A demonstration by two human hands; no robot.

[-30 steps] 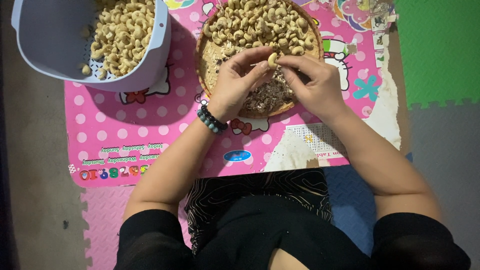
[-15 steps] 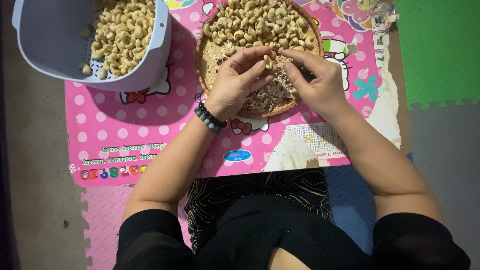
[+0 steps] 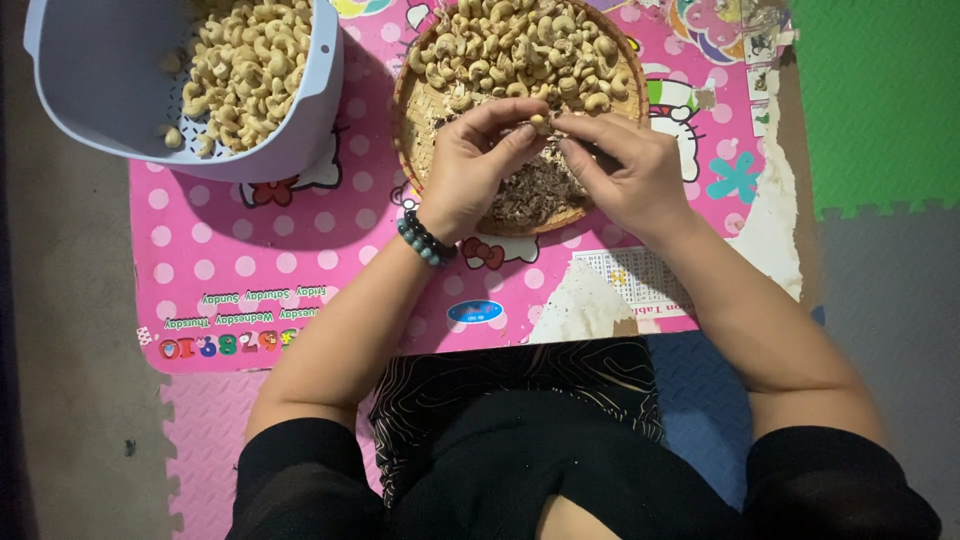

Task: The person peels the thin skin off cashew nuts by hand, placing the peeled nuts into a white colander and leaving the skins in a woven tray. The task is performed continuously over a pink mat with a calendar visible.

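A small blue oval label (image 3: 475, 311) sits on the near middle of the pink dotted mat (image 3: 260, 270). To its right lies a white printed grid chart (image 3: 625, 275), partly peeled. No packages or screens show.

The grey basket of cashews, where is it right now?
In the head view the grey basket sits at the upper left, on the pink mat, left of the woven tray where both hands work.
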